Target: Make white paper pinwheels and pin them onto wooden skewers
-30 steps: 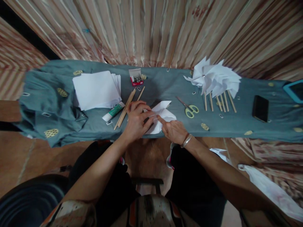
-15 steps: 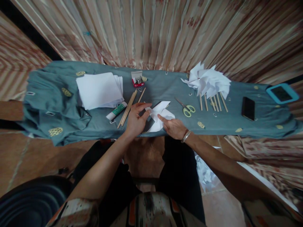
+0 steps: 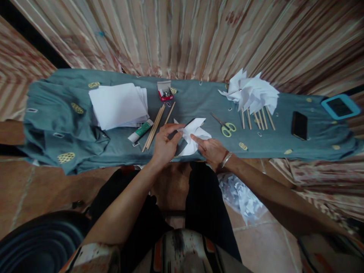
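A white paper pinwheel [image 3: 196,131], without a stick in view, lies at the front edge of the cloth-covered table. My left hand [image 3: 165,143] pinches its left blade between thumb and fingers. With an extended index finger, my right hand [image 3: 212,149] presses on the pinwheel's middle; the other fingers are curled under. Green-handled scissors [image 3: 226,127] rest just right of the paper. Left of my left hand lie several wooden sticks [image 3: 155,127] and a green and white glue tube [image 3: 140,131]. A red and white box of metal pins [image 3: 165,92] stands open behind them.
A stack of white paper [image 3: 118,106] sits at the left. Finished pinwheels [image 3: 253,93] on sticks are piled at the back right, near a black phone [image 3: 299,125] and a blue-framed device [image 3: 339,107]. Below, a bag of paper scraps [image 3: 241,199] and a black stool [image 3: 42,242] stand on the floor.
The view has shifted slightly, showing more of the scrap bag. My hands keep nearly the same hold, with the right index finger still on the pinwheel's middle.
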The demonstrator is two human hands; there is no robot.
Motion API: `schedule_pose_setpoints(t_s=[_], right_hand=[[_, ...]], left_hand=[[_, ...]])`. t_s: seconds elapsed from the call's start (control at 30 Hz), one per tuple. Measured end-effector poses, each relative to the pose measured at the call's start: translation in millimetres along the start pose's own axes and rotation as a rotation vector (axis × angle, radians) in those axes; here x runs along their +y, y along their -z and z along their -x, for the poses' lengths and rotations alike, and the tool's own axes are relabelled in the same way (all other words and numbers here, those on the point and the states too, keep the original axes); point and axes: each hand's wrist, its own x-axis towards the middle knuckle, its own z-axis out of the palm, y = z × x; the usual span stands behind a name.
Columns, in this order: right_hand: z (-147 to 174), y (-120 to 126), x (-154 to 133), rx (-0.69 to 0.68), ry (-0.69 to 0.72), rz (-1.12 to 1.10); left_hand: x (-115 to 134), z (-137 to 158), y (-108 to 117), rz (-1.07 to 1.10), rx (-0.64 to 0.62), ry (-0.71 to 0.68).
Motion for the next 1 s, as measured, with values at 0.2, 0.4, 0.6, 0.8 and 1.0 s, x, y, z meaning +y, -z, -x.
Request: schedule_pose_setpoints(t_s=[0.2, 0.4, 0.6, 0.8, 1.0], right_hand=[[1, -1, -5, -0.016, -0.029, 0.019], [1, -2, -8, -0.008, -0.052, 0.014], [-2, -3, -9, 0.016, -0.047, -0.006], [-1, -4, -9, 0.064, -0.068, -0.037], [3, -10, -7, 0.139, -0.092, -0.08]], left_hand=[[2, -3, -7, 0.058, 0.005, 0.027], [1, -2, -17, 0.087, 0.005, 0.009], [10, 1, -13, 0.112, 0.005, 0.007], [15, 1, -4, 0.109, 0.007, 0.032], [-3, 3, 1, 0.169, 0.008, 0.116]])
